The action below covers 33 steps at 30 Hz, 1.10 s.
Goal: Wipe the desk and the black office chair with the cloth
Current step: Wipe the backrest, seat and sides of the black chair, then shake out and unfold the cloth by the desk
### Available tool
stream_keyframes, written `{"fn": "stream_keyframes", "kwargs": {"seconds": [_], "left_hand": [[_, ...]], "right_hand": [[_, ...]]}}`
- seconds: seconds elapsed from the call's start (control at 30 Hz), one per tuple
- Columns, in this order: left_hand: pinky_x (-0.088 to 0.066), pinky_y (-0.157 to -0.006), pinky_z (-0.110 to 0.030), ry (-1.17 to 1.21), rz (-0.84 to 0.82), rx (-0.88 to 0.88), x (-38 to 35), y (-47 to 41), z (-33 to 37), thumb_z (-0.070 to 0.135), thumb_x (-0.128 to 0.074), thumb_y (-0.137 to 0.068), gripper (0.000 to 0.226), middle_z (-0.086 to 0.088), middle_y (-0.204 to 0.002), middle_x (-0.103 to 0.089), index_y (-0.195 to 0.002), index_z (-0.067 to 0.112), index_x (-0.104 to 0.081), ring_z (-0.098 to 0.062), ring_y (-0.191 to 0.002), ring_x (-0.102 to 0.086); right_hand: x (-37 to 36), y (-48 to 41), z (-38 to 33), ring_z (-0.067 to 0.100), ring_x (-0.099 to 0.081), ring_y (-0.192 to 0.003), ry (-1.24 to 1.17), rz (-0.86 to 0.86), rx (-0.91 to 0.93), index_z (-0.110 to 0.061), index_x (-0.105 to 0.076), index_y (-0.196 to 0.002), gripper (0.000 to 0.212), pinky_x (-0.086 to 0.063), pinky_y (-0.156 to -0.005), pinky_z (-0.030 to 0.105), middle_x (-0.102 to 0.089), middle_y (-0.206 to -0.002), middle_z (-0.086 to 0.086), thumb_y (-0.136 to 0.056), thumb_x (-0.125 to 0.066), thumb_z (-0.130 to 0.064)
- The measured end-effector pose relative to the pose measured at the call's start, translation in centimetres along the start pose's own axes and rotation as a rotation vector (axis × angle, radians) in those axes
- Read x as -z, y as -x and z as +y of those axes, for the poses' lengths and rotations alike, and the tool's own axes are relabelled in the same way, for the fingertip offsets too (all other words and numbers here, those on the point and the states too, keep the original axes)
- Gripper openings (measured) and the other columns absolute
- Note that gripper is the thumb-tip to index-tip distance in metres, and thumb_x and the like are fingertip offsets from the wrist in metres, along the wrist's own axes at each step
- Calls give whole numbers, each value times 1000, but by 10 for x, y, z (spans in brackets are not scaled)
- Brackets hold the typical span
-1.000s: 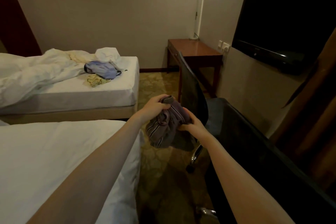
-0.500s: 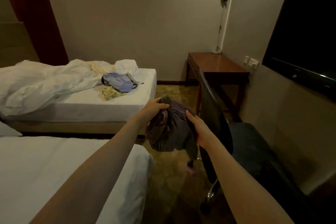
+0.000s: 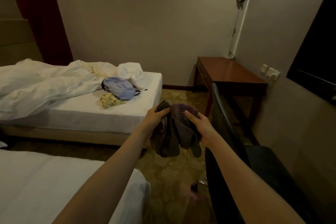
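While both forearms reach forward, the left hand (image 3: 154,118) and the right hand (image 3: 202,127) hold a striped purple-grey cloth (image 3: 171,138) in the air, just left of the black office chair (image 3: 224,123). The left fingers are curled round the cloth's upper corner and pinch it against the thumb. The right thumb lies across the top of the cloth; the right fingers pass under the fabric and grip it, largely hidden. Below both hands the cloth hangs in loose folds, clear of the patterned carpet (image 3: 169,178).

The chair's backrest stands upright, with the seat to its right. Beyond the chair, a brown wooden desk (image 3: 231,72) stands in the room corner. Wall sockets (image 3: 271,74) sit right of the desk, beyond the chair, and a dark television (image 3: 316,56) hangs above and to the right of the chair. Well left of the chair, the far bed (image 3: 112,116) carries rumpled white bedding, a blue backpack (image 3: 118,88) and a yellow-green garment (image 3: 109,101). The near bed (image 3: 54,187) lies left of the chair, closer to the camera.
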State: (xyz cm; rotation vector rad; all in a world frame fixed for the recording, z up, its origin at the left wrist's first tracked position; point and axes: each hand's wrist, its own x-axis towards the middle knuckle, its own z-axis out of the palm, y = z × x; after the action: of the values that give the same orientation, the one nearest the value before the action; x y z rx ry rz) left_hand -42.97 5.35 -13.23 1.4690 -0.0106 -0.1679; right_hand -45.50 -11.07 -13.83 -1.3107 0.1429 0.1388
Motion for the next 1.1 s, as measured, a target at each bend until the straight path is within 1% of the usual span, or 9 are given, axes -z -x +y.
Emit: {"fn": "stream_keyframes", "kwargs": {"seconds": [0.17, 0.43, 0.57, 0.67, 0.73, 0.83, 0.9, 0.93, 1.1], "left_hand": [[-51, -68, -21, -34, -34, -31, 4, -89, 7, 17, -52, -95, 32, -4, -91, -64, -125, 4, -55, -15, -79, -62], [-50, -80, -34, 251, 59, 62, 32, -218, 45, 26, -53, -95, 18, -10, -98, -66, -97, 10, -61, -25, -88, -63], [-52, -73, -33, 318, 70, 66, 36, -270, 47, 31, -53, -95, 31, -12, -104, -65, -113, 6, -57, -26, -89, -63], [-54, -59, -28, 303, 58, 61, 33, -308, 49, 29, -51, -95, 22, -7, -89, -64, -100, 9, -58, -21, -77, -62], [-53, -49, -21, 269, 46, 48, 24, -335, 53, 28, -49, -96, 18, -4, -82, -62, -88, 13, -56, -18, -71, -60], [-52, -50, -21, 267, 47, 37, 14, -373, 56, 29, -48, -97, 18, -4, -83, -61, -85, 17, -54, -17, -72, -60], [-51, -55, -22, 245, 54, 32, 4, -406, 59, 29, -49, -96, 17, -4, -85, -61, -88, 17, -54, -17, -73, -60], [-50, -57, -23, 221, 51, 26, 2, -420, 61, 29, -49, -96, 16, -4, -85, -61, -90, 16, -55, -17, -74, -60], [-52, -72, -28, 125, 4, -26, -14, -497, 82, 30, -51, -95, 26, -7, -95, -63, -112, 10, -55, -22, -85, -62]], "right_hand": [[-7, -82, -19, 23, -66, -95, 191, -9, 122, -17, -65, -106, 27, -55, -78, 36, -67, -109, 10, -83, -66, -3], [1, -221, -54, 27, -61, -100, -227, 46, 210, -12, -60, -113, 25, -54, -68, 32, -61, -114, 12, -96, -43, -5], [18, -272, -63, 29, -57, -95, -314, 53, 116, -14, -67, -90, 30, -44, -90, 41, -62, -101, 13, -96, -37, -15], [31, -312, -69, 28, -55, -85, -133, 65, 35, -12, -64, -55, 43, -39, -91, 39, -58, -86, 13, -88, -38, -22], [42, -341, -76, 28, -53, -79, -115, 56, -10, -9, -56, -51, 35, -41, -88, 38, -54, -76, 13, -78, -44, -28], [55, -376, -87, 22, -50, -57, 79, -6, -55, -9, -52, -57, 44, -43, -61, 28, -52, -61, 10, -90, -46, -38], [62, -404, -97, 19, -52, -55, 259, -19, -33, -10, -54, -70, 24, -46, -50, 25, -55, -68, 9, -91, -55, -22], [64, -414, -103, 20, -56, -63, 338, -35, 7, -12, -53, -77, 12, -50, -53, 27, -56, -77, 9, -87, -60, -9], [79, -481, -135, 27, -59, -98, 541, -181, 102, -15, -59, -99, 36, -52, -75, 32, -57, -105, 9, -76, -60, 12]]}}
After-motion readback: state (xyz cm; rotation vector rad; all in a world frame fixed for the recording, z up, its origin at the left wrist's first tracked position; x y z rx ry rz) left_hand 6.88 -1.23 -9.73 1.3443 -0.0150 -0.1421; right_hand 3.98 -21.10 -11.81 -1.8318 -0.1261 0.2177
